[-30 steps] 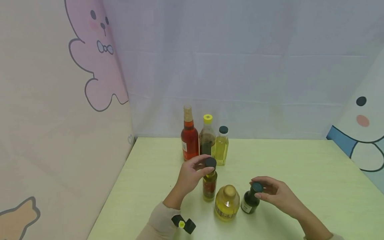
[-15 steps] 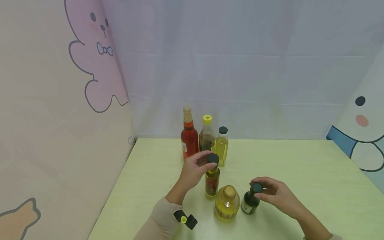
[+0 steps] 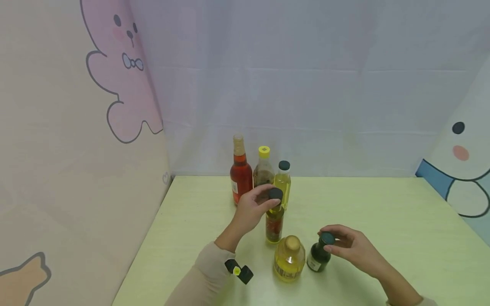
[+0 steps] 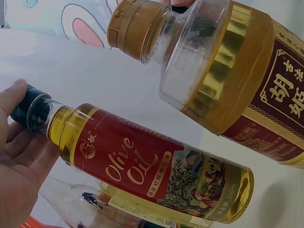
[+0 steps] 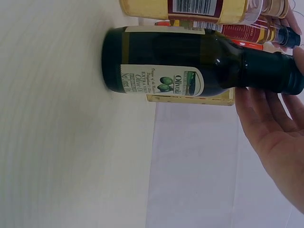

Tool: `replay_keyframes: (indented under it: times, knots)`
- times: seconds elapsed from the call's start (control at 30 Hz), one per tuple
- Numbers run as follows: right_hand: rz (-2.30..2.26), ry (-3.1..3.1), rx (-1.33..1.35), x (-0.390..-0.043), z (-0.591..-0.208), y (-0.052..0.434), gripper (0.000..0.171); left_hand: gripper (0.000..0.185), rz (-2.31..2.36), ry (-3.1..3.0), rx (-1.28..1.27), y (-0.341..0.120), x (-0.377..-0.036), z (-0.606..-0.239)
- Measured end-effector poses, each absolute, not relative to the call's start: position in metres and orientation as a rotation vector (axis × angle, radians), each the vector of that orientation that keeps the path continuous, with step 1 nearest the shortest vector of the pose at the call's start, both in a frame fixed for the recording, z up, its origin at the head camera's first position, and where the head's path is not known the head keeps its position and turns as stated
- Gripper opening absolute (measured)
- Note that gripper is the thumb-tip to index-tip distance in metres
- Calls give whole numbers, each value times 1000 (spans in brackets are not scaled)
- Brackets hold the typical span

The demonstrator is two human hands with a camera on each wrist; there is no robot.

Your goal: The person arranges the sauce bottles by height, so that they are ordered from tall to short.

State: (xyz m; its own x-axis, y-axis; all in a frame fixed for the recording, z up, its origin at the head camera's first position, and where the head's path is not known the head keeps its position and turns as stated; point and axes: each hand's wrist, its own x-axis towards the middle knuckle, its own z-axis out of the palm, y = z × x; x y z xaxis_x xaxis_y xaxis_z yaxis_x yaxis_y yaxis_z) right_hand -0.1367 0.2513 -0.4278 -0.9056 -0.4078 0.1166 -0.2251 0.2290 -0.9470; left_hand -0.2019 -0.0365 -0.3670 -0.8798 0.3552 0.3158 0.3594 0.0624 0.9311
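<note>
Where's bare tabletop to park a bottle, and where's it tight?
Free: the table right of the right hand out to the right edge, and the strip left of the left hand toward the wall. Crowded: centre, where the red-label bottle, yellow bottle and dark bottle cluster before the back row.

A slim red-labelled olive oil bottle (image 3: 274, 221) stands upright mid-table, black cap on; nearby, a squat dark-green olive oil bottle (image 3: 317, 257) stands capped too.

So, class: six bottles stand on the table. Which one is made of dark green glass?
The small dark green glass bottle under the right hand. Every other bottle is clear, showing red, brown or yellow liquid.
</note>
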Motion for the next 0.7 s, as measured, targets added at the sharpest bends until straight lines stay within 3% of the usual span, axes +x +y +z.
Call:
replay_keyframes:
  times: [0.7]
  knots:
    - [-1792, 2323, -645, -137, -428, 250, 36, 35, -2028, -2347, -768, -17, -222, -357]
